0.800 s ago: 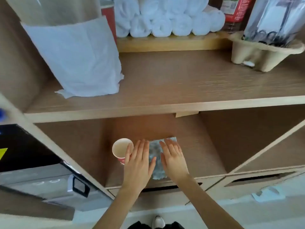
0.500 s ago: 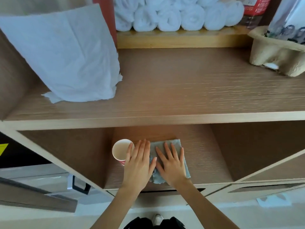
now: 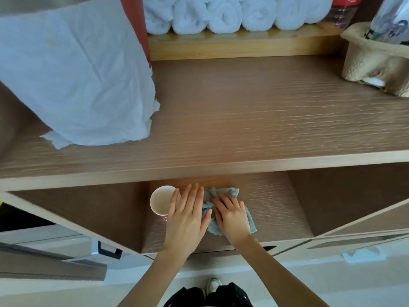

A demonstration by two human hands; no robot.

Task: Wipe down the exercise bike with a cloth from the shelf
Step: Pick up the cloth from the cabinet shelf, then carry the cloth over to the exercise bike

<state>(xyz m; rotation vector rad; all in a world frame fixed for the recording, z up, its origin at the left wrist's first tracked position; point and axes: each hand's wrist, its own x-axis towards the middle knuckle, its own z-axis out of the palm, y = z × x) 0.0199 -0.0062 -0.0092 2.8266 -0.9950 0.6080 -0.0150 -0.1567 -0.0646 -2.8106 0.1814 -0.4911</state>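
Note:
A light blue cloth (image 3: 231, 192) lies crumpled on the lower wooden shelf (image 3: 274, 207). My right hand (image 3: 232, 214) rests on top of it, fingers curled and bunching the fabric. My left hand (image 3: 188, 216) lies flat beside it, fingers straight, its thumb side on the cloth's left edge. Most of the cloth is hidden under both hands. The exercise bike is not in view.
A white paper cup (image 3: 160, 199) stands just left of my left hand, touching its little finger. On the upper shelf (image 3: 243, 111) are a white paper sheet (image 3: 77, 74) at left, rolled white towels (image 3: 221, 14) at the back, and a cardboard cup carrier (image 3: 371, 60) at right.
My right hand's fingers have curled in and the flat cloth has gathered into folds under them. My left hand stays flat. The view has moved closer to the shelves.

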